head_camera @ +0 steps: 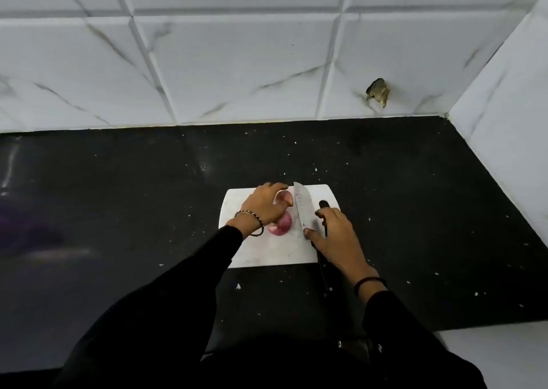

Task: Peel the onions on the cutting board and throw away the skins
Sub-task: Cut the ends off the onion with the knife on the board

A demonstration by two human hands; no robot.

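Observation:
A white cutting board point(267, 258) lies on the black counter. Two red onions sit on its left half. The far onion point(285, 196) is under the curled fingers of my left hand point(265, 206). The near onion point(281, 227) rests just below that hand's palm, partly hidden by it. A broad knife point(302, 207) lies along the board to the right of the onions, blade pointing away from me. My right hand point(338, 237) covers its black handle, with the thumb at the base of the blade.
The black speckled counter point(415, 210) runs back to a white marble-tiled wall point(237, 62), and a second wall point(510, 121) closes the right side. The tile has a broken hole point(378, 92). The counter's front edge lies just before my body.

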